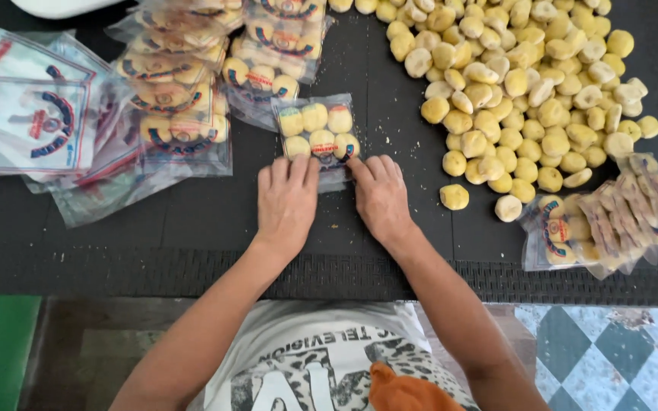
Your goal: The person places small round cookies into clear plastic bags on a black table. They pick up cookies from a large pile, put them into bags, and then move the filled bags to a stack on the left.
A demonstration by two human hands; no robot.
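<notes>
Both hands lie palm down, side by side, on a dark mat [192, 221] that covers the worktop, and between them they press the near end of a small clear bag of biscuits [318, 133]. The left hand [286, 199] rests flat with its fingers held close together, the fingertips lying on the bag's lower left corner. The right hand [381, 194] is flat too, fingers together and angled a little inward, its tips on the bag's lower right corner; neither hand pinches or lifts anything. The bag lies flat on the mat just beyond the fingers, with six round pale yellow biscuits inside in two rows of three, and its open plastic end runs under the fingertips. To the right spreads a large loose heap of biscuits [519, 84], with one stray biscuit [455, 196] lying apart near the right hand. Further right, at the mat's edge, sits a bundle of filled bags [603, 221]. Behind and left of the bag is a stack of packed bags [192, 84], and at the far left lies a pile of empty printed bags [28, 106]. Crumbs dot the mat around the heap
</notes>
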